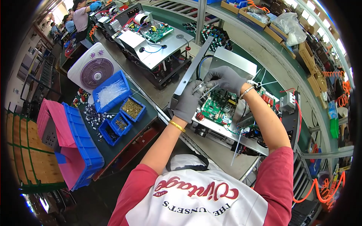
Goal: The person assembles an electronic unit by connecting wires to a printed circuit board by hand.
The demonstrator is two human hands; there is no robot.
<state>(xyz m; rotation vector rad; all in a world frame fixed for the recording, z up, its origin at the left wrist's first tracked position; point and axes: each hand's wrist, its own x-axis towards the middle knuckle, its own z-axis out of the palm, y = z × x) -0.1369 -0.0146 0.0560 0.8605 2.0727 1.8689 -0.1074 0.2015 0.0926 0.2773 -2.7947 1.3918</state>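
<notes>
Both my hands wear grey gloves and meet over the left side of an open electrical unit with a metal chassis. My left hand is closed, with a thin pale strip or wire end showing at its fingertips. Bent over from the far side, my right hand pinches close to the left fingertips; what it holds is hidden. Just below them lies a green circuit board with components. A metal side panel rises beside my left hand, and a silver metal box stands behind my right. White cable ties stick out of the unit.
At left, a bench carries a purple-white fan, a blue bin of white cable ties and small blue bins of screws. A blue crate holds pink sheets. Another unit stands ahead. Shelf boxes line the far right.
</notes>
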